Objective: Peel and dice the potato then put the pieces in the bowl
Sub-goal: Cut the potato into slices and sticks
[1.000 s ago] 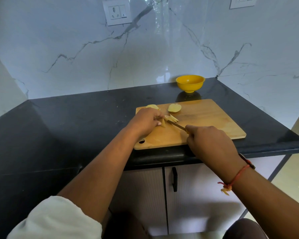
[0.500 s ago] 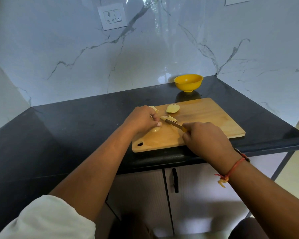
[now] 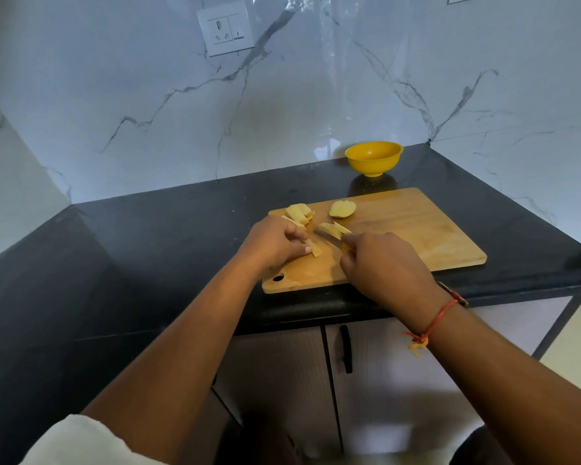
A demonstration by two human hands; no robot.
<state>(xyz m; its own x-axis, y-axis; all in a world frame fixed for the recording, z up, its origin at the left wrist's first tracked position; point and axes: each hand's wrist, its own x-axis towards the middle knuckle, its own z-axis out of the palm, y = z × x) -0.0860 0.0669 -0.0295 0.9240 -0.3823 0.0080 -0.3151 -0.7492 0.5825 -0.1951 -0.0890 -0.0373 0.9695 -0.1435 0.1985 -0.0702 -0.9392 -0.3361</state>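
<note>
Pinning a small potato piece (image 3: 316, 252) to the cutting board (image 3: 423, 239), the left hand (image 3: 275, 241) is curling its fingers (image 3: 297, 245) over it. The tips are tucked back, probably to keep them off the blade. Just beyond those fingers, a pile of cut strips (image 3: 297, 211) is lying clear of the cutting spot. Right of the fingertips, the knife (image 3: 329, 233) is angling in beside the pinned piece. Another strip seems to be lying against the blade, though that is hard to make out. The right hand (image 3: 383, 263) is wrapping closed around the handle, hiding most of it. Beyond the right fingers, an uncut potato half (image 3: 342, 209) is waiting its turn. The yellow bowl (image 3: 373, 158) is sitting past the board's far edge, apparently holding nothing yet.
</note>
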